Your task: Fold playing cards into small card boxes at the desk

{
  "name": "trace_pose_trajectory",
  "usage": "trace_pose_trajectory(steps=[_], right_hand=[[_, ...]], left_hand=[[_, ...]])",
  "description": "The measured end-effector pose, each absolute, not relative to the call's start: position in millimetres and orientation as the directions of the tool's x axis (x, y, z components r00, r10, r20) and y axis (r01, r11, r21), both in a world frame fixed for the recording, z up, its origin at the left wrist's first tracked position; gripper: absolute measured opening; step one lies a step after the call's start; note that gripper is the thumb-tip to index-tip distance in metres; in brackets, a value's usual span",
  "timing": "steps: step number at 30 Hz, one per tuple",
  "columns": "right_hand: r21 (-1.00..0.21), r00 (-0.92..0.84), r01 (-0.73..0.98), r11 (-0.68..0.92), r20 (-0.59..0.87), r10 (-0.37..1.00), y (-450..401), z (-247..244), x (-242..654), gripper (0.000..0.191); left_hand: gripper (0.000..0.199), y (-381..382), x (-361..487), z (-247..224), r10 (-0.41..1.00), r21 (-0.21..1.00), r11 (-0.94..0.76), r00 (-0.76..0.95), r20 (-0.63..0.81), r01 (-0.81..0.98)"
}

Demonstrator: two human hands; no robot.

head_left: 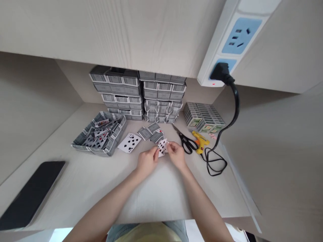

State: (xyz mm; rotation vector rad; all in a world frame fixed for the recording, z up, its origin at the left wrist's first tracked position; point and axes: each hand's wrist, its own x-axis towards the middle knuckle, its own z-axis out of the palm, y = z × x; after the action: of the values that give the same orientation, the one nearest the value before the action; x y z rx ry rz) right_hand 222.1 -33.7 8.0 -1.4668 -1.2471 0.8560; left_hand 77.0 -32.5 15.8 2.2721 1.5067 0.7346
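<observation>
Between my two hands is a small white playing card (pixel 162 147) with black pips, held just above the desk. My left hand (pixel 148 160) pinches its left edge between thumb and fingers. On the right edge, my right hand (pixel 176 153) is closed in a pinch too. Just beyond them lie several grey-backed card pieces (pixel 144 133). A large card with black spades (pixel 129 143) rests flat to the left. Farther left sits a tray made of folded cards (pixel 112 148), holding loose cards (pixel 99 142).
Stacked grey card boxes (pixel 123 89) stand at the back, with card packs (pixel 207 116) beside them. Black scissors (pixel 187 142) and a yellow glue gun (pixel 201 141) lie right, its cord looping upward. A dark tablet (pixel 32 193) lies left. A power strip (pixel 228 43) hangs above.
</observation>
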Motion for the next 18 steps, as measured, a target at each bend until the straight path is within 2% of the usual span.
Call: trace_pose_trajectory(steps=[2, 3, 6, 9, 11, 12, 14, 18], right_hand=[[-0.990, 0.072, 0.142, -0.024, -0.014, 0.997, -32, 9, 229, 0.031], [-0.990, 0.034, 0.139, -0.037, -0.032, 0.999, -32, 9, 231, 0.031], [-0.935, 0.073, 0.355, 0.010, 0.038, 0.997, -35, 10, 229, 0.029], [-0.764, 0.149, 0.644, 0.033, 0.167, 0.975, -40, 11, 217, 0.028], [-0.668, 0.212, 0.744, -0.002, 0.233, 0.949, -43, 11, 208, 0.027], [-0.657, 0.236, 0.754, -0.013, 0.252, 0.939, -44, 11, 206, 0.027], [-0.727, 0.245, 0.686, 0.009, 0.242, 0.939, -43, 11, 206, 0.026], [-0.942, 0.126, 0.334, 0.019, 0.065, 0.990, -37, 9, 221, 0.027]], left_hand=[[0.030, -31, 76, 16, 0.934, 0.542, -0.356, 0.270, 0.234, 0.761], [0.030, -31, 76, 16, 0.938, 0.553, -0.346, 0.256, 0.236, 0.758], [0.029, -33, 77, 14, 0.937, 0.551, -0.345, 0.242, 0.252, 0.760], [0.028, -35, 79, 11, 0.916, 0.514, -0.394, 0.277, 0.290, 0.762], [0.027, -36, 79, 11, 0.899, 0.488, -0.427, 0.299, 0.320, 0.761], [0.027, -36, 79, 11, 0.895, 0.483, -0.433, 0.298, 0.333, 0.761], [0.026, -35, 79, 12, 0.897, 0.496, -0.421, 0.269, 0.350, 0.759], [0.027, -34, 77, 13, 0.911, 0.563, -0.388, 0.211, 0.354, 0.730]])
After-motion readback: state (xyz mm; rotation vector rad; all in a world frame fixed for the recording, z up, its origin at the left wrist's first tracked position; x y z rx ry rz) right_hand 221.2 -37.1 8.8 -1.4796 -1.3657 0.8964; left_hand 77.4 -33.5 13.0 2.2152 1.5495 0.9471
